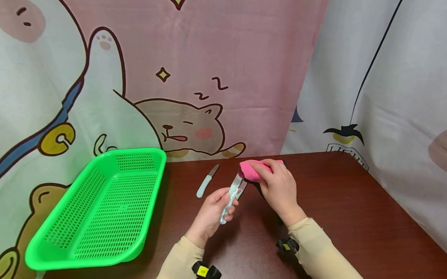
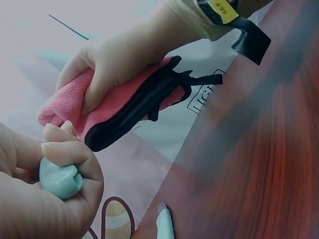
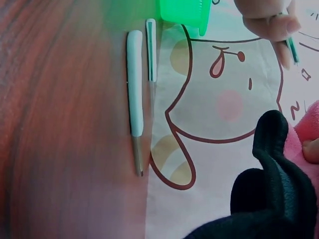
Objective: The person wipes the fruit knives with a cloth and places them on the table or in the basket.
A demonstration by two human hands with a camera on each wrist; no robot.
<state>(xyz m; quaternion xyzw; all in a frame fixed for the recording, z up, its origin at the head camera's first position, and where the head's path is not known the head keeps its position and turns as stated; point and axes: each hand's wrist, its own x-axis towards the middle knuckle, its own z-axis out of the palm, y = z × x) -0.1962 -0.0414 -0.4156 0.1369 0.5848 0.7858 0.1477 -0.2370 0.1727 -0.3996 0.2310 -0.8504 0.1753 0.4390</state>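
In the head view my left hand point(image 1: 213, 210) grips a knife point(image 1: 232, 193) by its pale handle, blade slanting up and away. My right hand point(image 1: 278, 187) pinches a pink cloth point(image 1: 252, 170) with black edging, and the cloth covers the blade's far end. The left wrist view shows the slotted butt of the handle point(image 2: 61, 180) inside curled fingers, with the cloth point(image 2: 114, 102) just beyond. Another pale-handled knife point(image 1: 204, 185) lies left of my hands. A further knife point(image 3: 134, 84) lies nearer in the right wrist view, partly hidden behind the held one in the head view.
A green perforated basket point(image 1: 148, 226) stands on the left of the dark wooden table point(image 1: 343, 217). Behind the table hangs a curtain point(image 1: 242, 51) printed with cartoon animals, its lower edge meeting the tabletop's back edge.
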